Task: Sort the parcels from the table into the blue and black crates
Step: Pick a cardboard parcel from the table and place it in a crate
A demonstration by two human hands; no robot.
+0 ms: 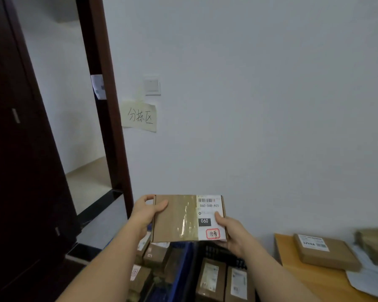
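Blue crate (181, 269) and black crate (222, 251) both crowded with parcels, open air above them, wall close behind

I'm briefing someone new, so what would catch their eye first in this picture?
First, the flat cardboard parcel held up at centre, left hand and right hand gripping its ends, its label reading 060. Next, the handwritten paper sign on the wall above. Below, parcels fill the blue crate.
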